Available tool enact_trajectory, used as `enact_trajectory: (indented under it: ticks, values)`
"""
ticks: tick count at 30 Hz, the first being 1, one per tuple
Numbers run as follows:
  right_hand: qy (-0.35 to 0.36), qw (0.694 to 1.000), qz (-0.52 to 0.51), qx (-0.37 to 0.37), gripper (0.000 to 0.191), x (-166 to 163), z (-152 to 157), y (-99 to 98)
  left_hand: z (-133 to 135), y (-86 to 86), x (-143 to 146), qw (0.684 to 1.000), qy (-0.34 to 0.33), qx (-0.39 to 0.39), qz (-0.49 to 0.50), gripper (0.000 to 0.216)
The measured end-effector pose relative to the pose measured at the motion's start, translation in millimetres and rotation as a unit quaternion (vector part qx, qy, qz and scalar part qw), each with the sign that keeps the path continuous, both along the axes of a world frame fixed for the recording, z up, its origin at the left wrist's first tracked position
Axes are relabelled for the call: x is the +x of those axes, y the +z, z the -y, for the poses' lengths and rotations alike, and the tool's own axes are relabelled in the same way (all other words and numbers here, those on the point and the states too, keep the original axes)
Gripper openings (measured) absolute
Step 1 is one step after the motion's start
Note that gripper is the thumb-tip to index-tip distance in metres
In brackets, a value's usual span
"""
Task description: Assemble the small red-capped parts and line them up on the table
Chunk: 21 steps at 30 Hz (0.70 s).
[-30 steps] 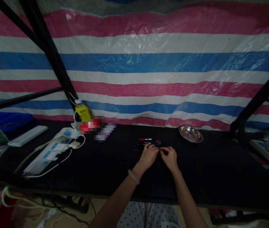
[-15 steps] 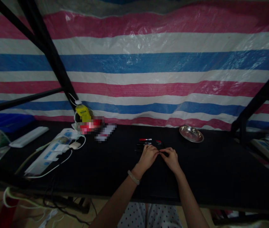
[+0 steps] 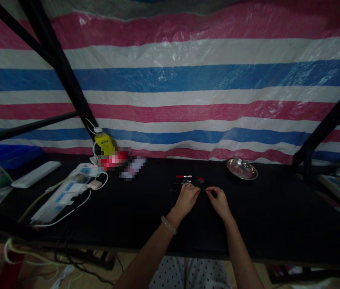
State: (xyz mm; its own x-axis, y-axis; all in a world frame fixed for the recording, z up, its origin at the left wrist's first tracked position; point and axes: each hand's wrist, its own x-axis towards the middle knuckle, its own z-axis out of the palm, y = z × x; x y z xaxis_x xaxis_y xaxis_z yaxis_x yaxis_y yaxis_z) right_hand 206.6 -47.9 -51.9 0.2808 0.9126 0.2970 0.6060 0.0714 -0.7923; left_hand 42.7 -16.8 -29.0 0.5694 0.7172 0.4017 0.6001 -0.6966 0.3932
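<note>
My left hand (image 3: 188, 197) is low over the black tabletop, fingers bent together, with a light bangle on the wrist. Whatever it may hold is too small and dark to name. Just beyond it lie a red pen (image 3: 183, 176) and a dark pen (image 3: 181, 182), the latter partly covered by the knuckles. My right hand (image 3: 218, 200) is a short gap to the right, thumb and forefinger pinched; I cannot make out anything between them. Small red and dark pieces (image 3: 200, 180) lie on the table ahead of the gap.
A shiny metal dish (image 3: 242, 168) stands back right. Toward the left are a power strip (image 3: 63, 194) with cables, a blurred phone-like object (image 3: 133, 167) and a yellow bottle (image 3: 105, 143). Black frame bars rise at both sides before a striped sheet (image 3: 170, 96).
My hands, whose fingertips met before, have come apart. The right hand has shifted slightly right, and a gap shows between them. The pens and dish stay where they were.
</note>
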Motion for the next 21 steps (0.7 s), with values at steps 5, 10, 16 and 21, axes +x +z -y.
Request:
enact_trajectory:
  ticks: [5, 10, 16, 21]
  values:
    - [0.026, 0.999, -0.030, -0.009, 0.023, -3.4, 2.6, 4.3, -0.7, 0.3, -0.8, 1.000, -0.003, -0.011, 0.023, 0.018]
    - [0.030, 0.993, -0.115, 0.024, 0.027, -3.7, 2.5, 7.0, 0.3, 2.1, -1.0, 0.997, -0.034, -0.021, 0.069, 0.017]
    - [0.031, 0.973, -0.225, 0.036, 0.033, -10.0, 1.7, 11.9, 3.8, 7.3, -0.4, 0.995, -0.055, -0.018, 0.086, 0.017]
    - [0.045, 0.950, -0.308, 0.026, 0.036, -22.3, 0.6, 13.2, 3.9, 7.8, -0.9, 0.993, -0.033, -0.014, 0.109, 0.014]
